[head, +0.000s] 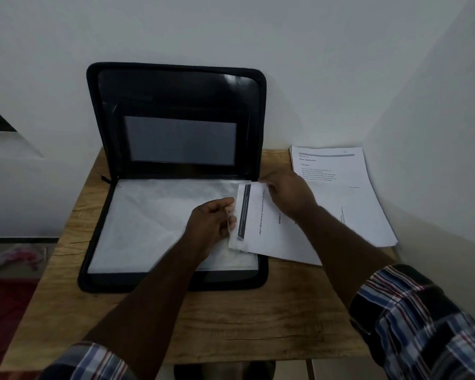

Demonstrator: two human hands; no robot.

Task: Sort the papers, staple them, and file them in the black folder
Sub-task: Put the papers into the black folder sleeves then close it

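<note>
A black zip folder (pixel 176 171) lies open on a wooden table (pixel 231 319), its lid propped upright against the wall and clear plastic sleeves (pixel 154 220) spread over its base. At the folder's right edge, a printed sheet (pixel 261 223) is held by both hands. Its upper corner is pinched by the right hand (pixel 288 196); the edge of a sleeve beside the sheet's left margin is gripped by the curled fingers of the left hand (pixel 211 223). A stack of printed papers (pixel 348 193) rests to the right of the folder.
</note>
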